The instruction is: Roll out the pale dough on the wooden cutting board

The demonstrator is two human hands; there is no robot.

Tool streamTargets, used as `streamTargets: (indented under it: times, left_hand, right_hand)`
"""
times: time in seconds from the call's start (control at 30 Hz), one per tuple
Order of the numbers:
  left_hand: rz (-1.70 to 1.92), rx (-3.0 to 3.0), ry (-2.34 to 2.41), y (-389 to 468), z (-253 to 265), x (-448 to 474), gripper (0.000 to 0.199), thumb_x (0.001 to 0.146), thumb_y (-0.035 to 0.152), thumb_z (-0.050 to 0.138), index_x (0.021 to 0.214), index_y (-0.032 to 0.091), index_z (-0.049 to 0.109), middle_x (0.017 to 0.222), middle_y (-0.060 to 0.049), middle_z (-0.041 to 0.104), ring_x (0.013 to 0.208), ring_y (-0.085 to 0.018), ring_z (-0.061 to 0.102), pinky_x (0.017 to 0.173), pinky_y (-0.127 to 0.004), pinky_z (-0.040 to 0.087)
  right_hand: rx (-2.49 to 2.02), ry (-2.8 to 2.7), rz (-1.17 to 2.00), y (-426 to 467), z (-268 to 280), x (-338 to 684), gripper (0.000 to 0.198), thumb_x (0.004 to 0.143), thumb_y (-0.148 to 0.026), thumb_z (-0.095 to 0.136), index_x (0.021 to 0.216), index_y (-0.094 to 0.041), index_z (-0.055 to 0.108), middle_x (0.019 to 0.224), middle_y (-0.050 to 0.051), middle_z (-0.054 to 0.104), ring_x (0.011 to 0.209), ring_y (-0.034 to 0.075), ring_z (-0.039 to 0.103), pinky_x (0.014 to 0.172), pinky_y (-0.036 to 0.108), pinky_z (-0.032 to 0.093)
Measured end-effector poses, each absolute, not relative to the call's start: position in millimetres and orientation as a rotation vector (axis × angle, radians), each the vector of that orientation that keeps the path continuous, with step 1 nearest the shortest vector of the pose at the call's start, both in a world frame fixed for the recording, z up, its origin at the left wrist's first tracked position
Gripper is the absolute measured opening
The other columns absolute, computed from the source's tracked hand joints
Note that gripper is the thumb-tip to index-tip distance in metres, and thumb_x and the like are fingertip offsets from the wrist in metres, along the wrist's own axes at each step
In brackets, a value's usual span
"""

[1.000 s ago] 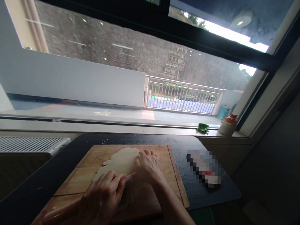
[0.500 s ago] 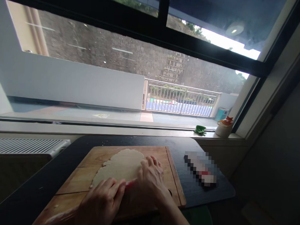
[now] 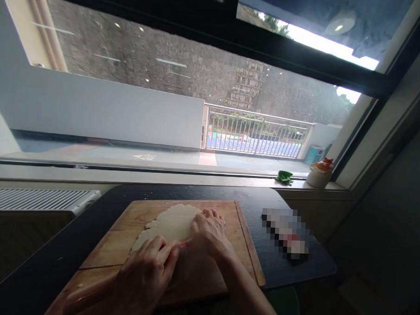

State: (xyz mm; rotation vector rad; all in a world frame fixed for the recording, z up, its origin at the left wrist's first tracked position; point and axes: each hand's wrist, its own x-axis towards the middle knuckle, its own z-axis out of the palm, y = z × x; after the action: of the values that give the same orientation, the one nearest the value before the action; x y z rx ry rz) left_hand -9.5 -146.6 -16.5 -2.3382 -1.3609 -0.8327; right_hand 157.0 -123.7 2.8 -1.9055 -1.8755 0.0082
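A flat, pale sheet of dough (image 3: 174, 223) with an uneven edge lies on a wooden cutting board (image 3: 245, 259). Across its near part runs a wooden rolling pin (image 3: 91, 292), held at a slant from lower left to upper right. My left hand (image 3: 147, 271) is closed over the pin's middle, thumb towards the right. My right hand (image 3: 210, 232) bends over the pin's far right part, fingers curled down by the dough's right edge. Between the hands a short reddish stretch of the pin shows; its right end is hidden under my right hand.
The board rests on a dark table (image 3: 252, 210). A pixelated object (image 3: 286, 235) lies to the right. On the windowsill stand a green item (image 3: 284, 177) and a white pot (image 3: 318, 176) with an orange top. A radiator (image 3: 41, 200) is at the left, below the window.
My hands and the pin have shifted slightly forward over the dough, covering a little more of it. The camera view has tilted and moved slightly.
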Motion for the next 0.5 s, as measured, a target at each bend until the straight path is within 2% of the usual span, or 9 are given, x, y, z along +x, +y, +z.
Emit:
streamTargets:
  times: [0.2, 0.37, 0.5]
  left_hand:
    - [-0.878, -2.361, -1.298, -154.7, -26.6, -22.2, 0.026, 0.088, 0.035, 0.042, 0.077, 0.024, 0.064, 0.074, -0.002, 0.061, 0.074, -0.018, 0.054, 0.069, -0.032, 0.036]
    - [-0.944, -2.286, -1.464, -145.5, -22.5, -52.0, 0.030, 0.087, 0.034, 0.040, 0.066, 0.021, 0.057, 0.070, -0.003, 0.061, 0.071, -0.018, 0.055, 0.071, -0.032, 0.037]
    - [-0.866, -2.353, -1.684, -125.6, -8.5, -55.1, 0.028, 0.088, 0.031, 0.037, 0.073, 0.021, 0.059, 0.076, -0.004, 0.063, 0.078, -0.018, 0.058, 0.074, -0.031, 0.039]
  right_hand:
    - [-1.776, -1.822, -0.160, -188.1, -11.4, 155.6, 0.024, 0.091, -0.027, 0.036, 0.092, -0.023, 0.059, 0.123, 0.004, 0.053, 0.124, 0.021, 0.038, 0.099, 0.038, 0.031]
    - [-1.673, -1.876, -0.279, -214.0, -38.8, 146.3, 0.033, 0.090, -0.032, 0.042, 0.121, -0.026, 0.052, 0.133, 0.002, 0.049, 0.128, 0.022, 0.036, 0.104, 0.040, 0.029]
    - [-1.702, -1.856, -0.319, -200.5, -33.1, 139.6, 0.031, 0.090, -0.035, 0.042, 0.115, -0.025, 0.058, 0.132, 0.004, 0.050, 0.129, 0.025, 0.035, 0.103, 0.043, 0.030]
